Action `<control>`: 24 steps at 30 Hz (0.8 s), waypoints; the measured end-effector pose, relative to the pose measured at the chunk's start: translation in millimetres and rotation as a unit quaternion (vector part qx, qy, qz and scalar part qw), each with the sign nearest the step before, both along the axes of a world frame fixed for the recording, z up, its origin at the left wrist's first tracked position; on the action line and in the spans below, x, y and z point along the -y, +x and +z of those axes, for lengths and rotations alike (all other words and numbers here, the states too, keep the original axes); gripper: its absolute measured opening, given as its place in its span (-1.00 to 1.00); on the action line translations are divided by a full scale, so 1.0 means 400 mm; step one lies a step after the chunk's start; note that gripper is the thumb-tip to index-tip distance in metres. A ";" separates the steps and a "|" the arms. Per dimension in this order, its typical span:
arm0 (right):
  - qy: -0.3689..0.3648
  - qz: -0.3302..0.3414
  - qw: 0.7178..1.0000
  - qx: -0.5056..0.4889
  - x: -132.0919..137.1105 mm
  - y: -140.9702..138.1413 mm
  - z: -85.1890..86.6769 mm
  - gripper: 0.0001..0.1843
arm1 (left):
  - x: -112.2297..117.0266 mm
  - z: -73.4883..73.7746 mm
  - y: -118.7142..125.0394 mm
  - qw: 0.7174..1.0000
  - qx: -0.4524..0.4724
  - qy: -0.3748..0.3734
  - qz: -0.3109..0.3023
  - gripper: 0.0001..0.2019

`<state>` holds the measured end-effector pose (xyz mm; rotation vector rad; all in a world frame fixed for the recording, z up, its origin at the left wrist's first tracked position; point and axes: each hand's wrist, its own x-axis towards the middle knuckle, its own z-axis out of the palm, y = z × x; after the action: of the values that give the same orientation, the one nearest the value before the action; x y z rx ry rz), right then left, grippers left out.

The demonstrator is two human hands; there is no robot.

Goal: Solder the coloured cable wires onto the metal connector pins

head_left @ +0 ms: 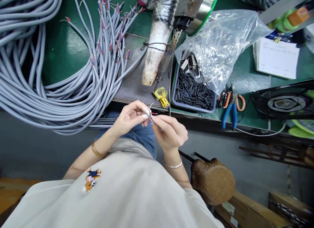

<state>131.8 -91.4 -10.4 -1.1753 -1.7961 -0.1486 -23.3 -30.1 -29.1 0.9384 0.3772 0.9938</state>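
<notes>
Close in front of my body, my left hand [133,117] pinches the end of a small bundle of thin coloured wires [152,119]. From the other side, my right hand [171,131] has its thumb and fingers closed on the same wires. White, red and blue strands stick out between the fingertips. Whether a grey cable sheath sits inside the left fingers is hidden. Just beyond the hands, at the bench edge, lies a yellow tool [163,99]. A large heap of grey cables [80,94] with stripped coloured ends spreads to the left.
A bin of short black tubes [193,94] holds metal connectors [190,63] under a clear plastic bag [220,45]. Pliers [230,110], a paper pad [277,58] and a black fan [286,102] are to the right. A wrapped stand [155,51] rises behind. A woven stool [214,180] stands below.
</notes>
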 end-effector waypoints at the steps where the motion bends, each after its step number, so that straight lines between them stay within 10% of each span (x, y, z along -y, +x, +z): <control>1: 0.003 0.001 1.000 0.009 0.003 0.001 0.001 -0.70 | 0.000 -0.002 -0.002 1.000 -0.001 0.005 0.002 -0.82; 18: -0.019 0.002 0.998 0.068 -0.015 0.023 0.004 -0.78 | 0.010 0.018 0.006 0.993 -0.119 -0.019 0.001 -0.73; 24: -0.086 -0.030 0.990 -0.112 -0.020 -0.005 0.000 -0.87 | 0.014 0.030 0.018 0.992 -0.104 -0.077 -0.002 -0.60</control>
<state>129.6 -83.4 -10.2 -1.3135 -1.6011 0.1038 -16.2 -35.5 -17.3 0.9043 0.6178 0.8532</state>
